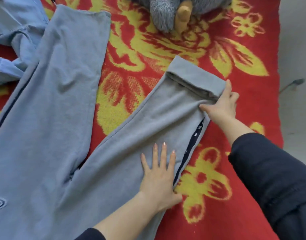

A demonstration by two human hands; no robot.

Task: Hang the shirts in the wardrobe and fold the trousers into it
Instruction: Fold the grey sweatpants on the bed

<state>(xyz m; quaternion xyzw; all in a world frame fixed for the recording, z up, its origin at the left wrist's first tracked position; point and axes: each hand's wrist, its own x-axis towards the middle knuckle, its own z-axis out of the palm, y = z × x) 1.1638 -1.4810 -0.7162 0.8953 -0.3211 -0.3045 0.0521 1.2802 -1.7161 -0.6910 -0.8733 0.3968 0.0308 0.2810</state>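
Grey trousers (58, 104) lie spread on a red and yellow flowered blanket (148, 49), legs pointing away from me. The right leg has a dark side stripe and its cuff (195, 78) is rolled back on itself. My left hand (159, 177) presses flat on that leg, fingers straight and spread. My right hand (221, 104) grips the leg's right edge just below the rolled cuff, thumb on top of the cloth. A light blue shirt (14, 32) lies crumpled at the top left, partly under the left trouser leg.
A grey plush toy (171, 13) with a tan part sits at the blanket's far edge. Bare grey floor (295, 49) runs along the right, with a thin cable on it. My dark sleeves show at the bottom right.
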